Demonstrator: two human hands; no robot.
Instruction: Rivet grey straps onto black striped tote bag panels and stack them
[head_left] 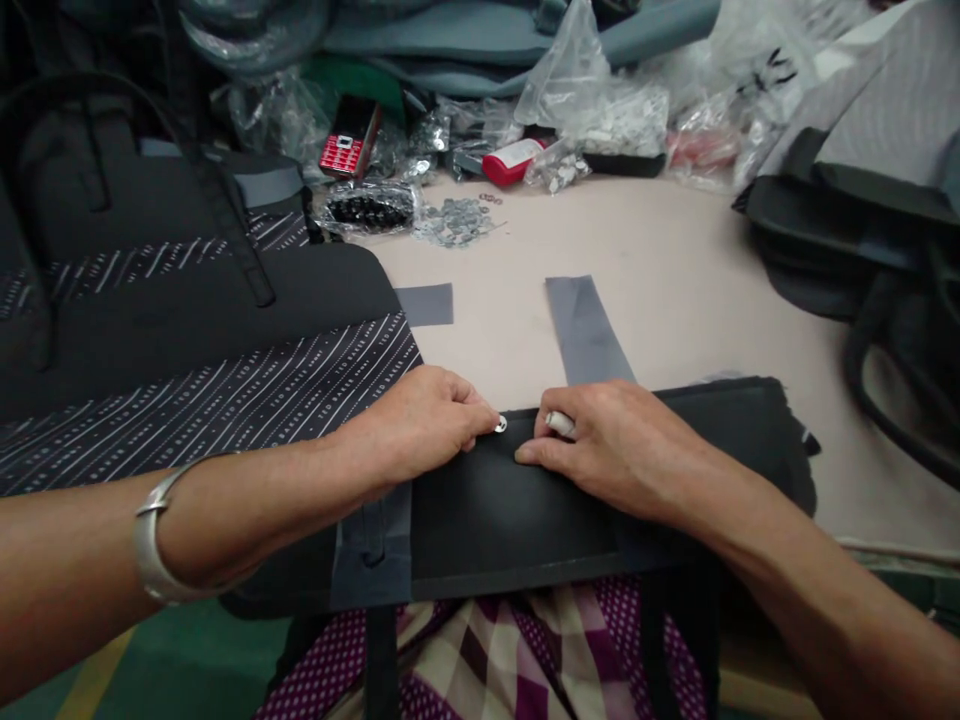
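Note:
My left hand (427, 422) pinches a small round metal washer (500, 424) at the upper edge of a black bag panel (480, 520). The washer lies on or just over that edge; I cannot tell which. To its right, my right hand (600, 440) is curled around a short whitish stick-like tool (560, 423), with only its end showing. The right thumb rests on the black panel. A grey strip (592, 335) runs out from behind the panel, above my right hand. The panel's lower edge lies over the table's front, above my lap.
Patterned black bag pieces (300, 390) cover the left side. Loose washers (461, 222) lie near a wrapped black bundle (371, 208). Behind are a red-and-black phone (351, 138), a red container (514, 160) and plastic bags (622, 110). More black bag parts (832, 220) stand at right.

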